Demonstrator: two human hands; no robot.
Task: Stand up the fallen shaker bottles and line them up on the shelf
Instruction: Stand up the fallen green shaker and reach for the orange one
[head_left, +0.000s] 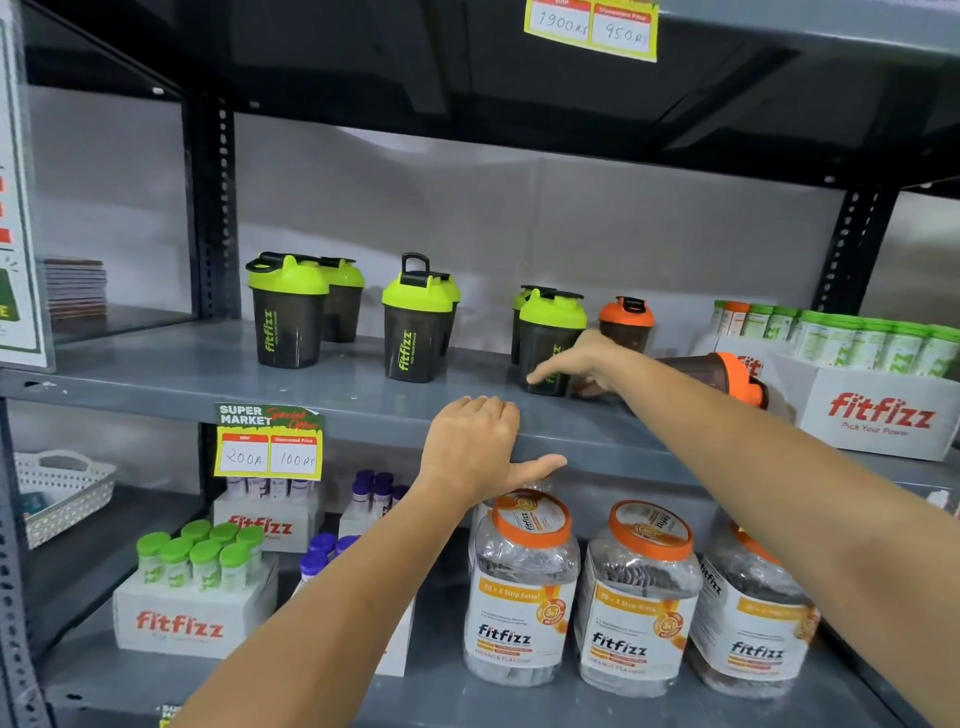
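On the middle shelf (171, 370) stand five green-lidded shakers and one orange-lidded shaker (625, 323), all upright; one more orange-lidded bottle (727, 378) lies on its side at about three o'clock, lid pointing right toward the white box (878, 415), which it nearly touches.

The right hand (582, 364) reaches in at the base of the nearest green shaker (549, 345), fingers (540, 375) spread and pointing left, closed on nothing. Whether the palm touches the fallen bottle behind it I cannot tell — the wrist hides that end. The left hand (475, 449) grips the shelf's front lip, fingers curled over the edge and thumb underneath, bracing.

The risk, as I judge it, sits with that right hand. Its knuckles are just beside the green shaker, and a sweep back toward three o'clock for the fallen bottle could clip it and tip it into the one behind. The fallen bottle is round and could roll off the front edge if nudged rather than grasped. Swinging it upright by the base may also knock the box or its tubes (852, 338).
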